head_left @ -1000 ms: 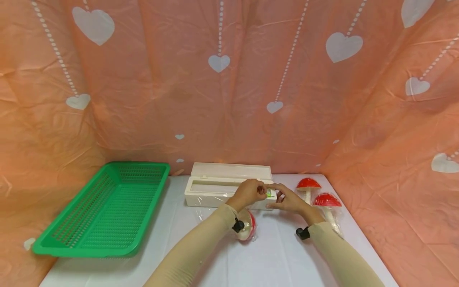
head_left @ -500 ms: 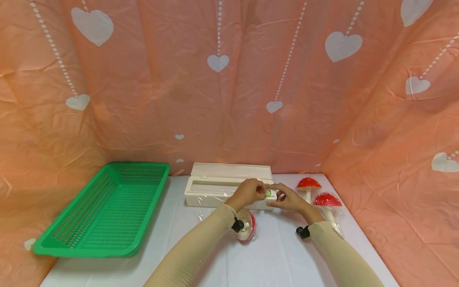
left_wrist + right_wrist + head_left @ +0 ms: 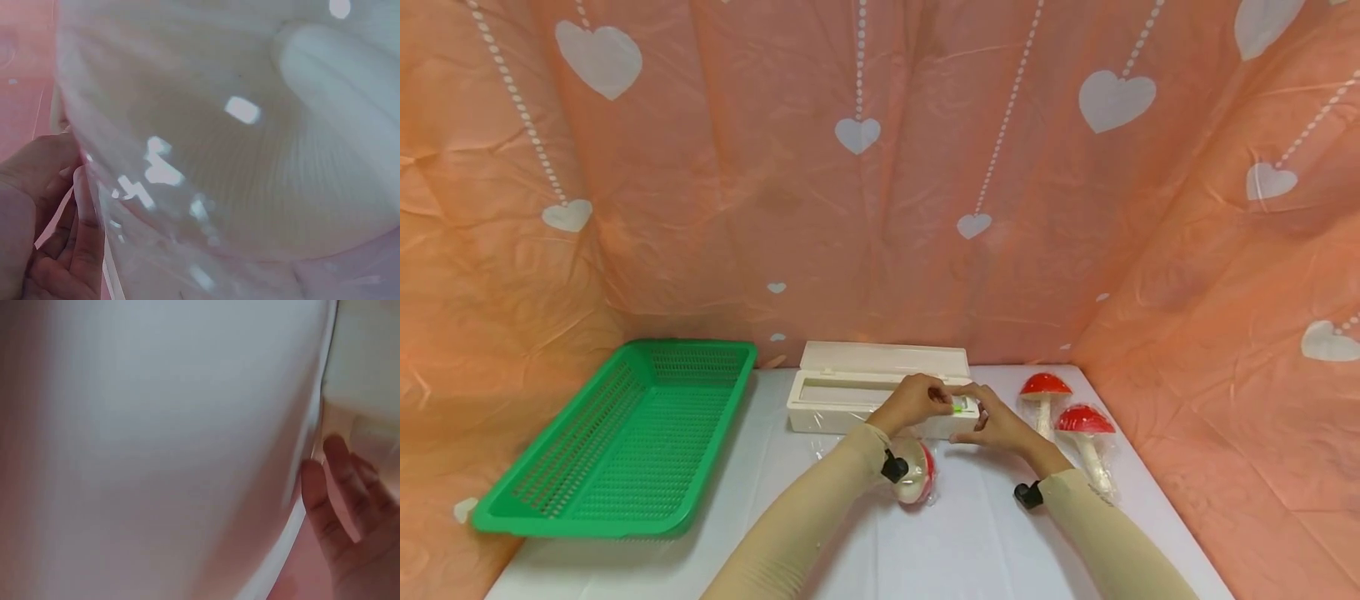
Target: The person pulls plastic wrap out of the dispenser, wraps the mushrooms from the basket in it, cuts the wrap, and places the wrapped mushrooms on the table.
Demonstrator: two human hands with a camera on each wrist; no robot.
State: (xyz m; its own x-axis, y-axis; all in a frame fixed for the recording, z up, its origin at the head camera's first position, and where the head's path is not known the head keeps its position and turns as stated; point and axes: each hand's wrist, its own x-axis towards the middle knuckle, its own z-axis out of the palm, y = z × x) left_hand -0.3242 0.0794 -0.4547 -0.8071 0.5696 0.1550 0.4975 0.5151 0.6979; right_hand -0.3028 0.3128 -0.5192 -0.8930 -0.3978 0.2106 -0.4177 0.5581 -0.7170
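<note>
A cream cling film dispenser with a raised lid stands at the table's back. A small green slide cutter shows at its right end. My left hand has curled fingers at the cutter and seems to pinch it; the exact contact is hidden. Reaching from the right, my right hand has its index finger near the left fingertips and its thumb low by the dispenser's front. Below the left wrist lies a red-capped toy mushroom under clear film, its pale underside filling the left wrist view.
On the left stands a green perforated basket. Two wrapped red toy mushrooms, one farther back and one nearer, lie at the right. The white table meets orange heart-print curtains on three sides.
Both hands have shifted slightly left along the dispenser, and the green slide cutter has moved left with them. The mushrooms and basket stay put.
</note>
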